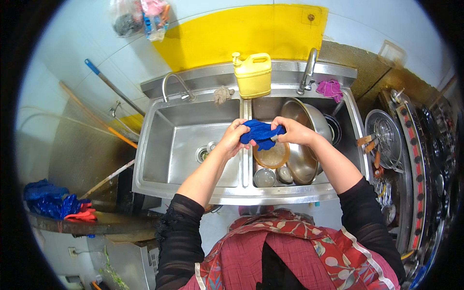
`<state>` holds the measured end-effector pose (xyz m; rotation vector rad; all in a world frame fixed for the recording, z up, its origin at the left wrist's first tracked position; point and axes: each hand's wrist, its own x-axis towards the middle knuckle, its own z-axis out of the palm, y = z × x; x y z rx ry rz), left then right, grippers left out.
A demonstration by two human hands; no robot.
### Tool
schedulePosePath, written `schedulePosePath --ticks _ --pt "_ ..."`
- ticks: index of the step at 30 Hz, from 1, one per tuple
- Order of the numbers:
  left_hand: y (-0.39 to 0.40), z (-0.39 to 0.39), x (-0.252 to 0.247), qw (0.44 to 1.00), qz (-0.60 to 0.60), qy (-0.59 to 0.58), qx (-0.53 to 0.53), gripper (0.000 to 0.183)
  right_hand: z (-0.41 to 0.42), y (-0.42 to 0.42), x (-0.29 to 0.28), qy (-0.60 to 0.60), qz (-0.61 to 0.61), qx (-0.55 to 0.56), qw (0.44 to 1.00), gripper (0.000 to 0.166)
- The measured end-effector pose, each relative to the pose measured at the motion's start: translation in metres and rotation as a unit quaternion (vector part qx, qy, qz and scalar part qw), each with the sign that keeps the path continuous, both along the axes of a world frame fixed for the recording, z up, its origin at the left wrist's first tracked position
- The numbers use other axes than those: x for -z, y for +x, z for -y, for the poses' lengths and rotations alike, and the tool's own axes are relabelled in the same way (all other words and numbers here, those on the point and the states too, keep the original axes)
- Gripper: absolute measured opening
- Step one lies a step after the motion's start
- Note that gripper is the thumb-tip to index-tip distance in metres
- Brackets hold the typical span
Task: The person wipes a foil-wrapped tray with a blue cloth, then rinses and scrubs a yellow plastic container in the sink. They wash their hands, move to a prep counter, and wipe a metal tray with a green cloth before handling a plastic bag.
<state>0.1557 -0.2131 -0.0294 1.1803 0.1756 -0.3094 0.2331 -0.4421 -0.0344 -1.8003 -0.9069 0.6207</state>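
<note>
A bunched blue cloth (259, 133) is stretched between my two hands, above the divider of a stainless steel double sink (247, 174). My left hand (233, 139) grips its left end, and my right hand (291, 132) pinches the right end, where a small pale tag or patch shows. Beneath the cloth, in the right basin, an orange-brown bowl (272, 156) is partly hidden. A large steel basin (302, 159) leans on its side to its right. A glass or metal bowl (264, 178) and a small rounded container (285, 175) lie near the front wall.
A yellow jug (253, 77) stands behind the divider, between the left faucet (177, 85) and right faucet (307, 74). A grey rag (222, 95) and a magenta cloth (330, 90) lie on the back ledge. At right are a colander (384, 127) with utensils and a stove (417, 170).
</note>
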Motion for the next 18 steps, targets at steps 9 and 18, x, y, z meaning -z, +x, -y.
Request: schedulePosePath --ticks 9,18 --pt "-0.045 -0.050 -0.010 0.978 -0.037 0.199 -0.059 0.027 -0.043 -0.032 -0.106 0.155 0.006 0.176 0.972 0.027" --pt "-0.101 -0.040 -0.136 0.955 0.282 0.064 -0.069 0.057 -0.151 -0.082 -0.188 0.157 0.183 0.026 0.970 0.035"
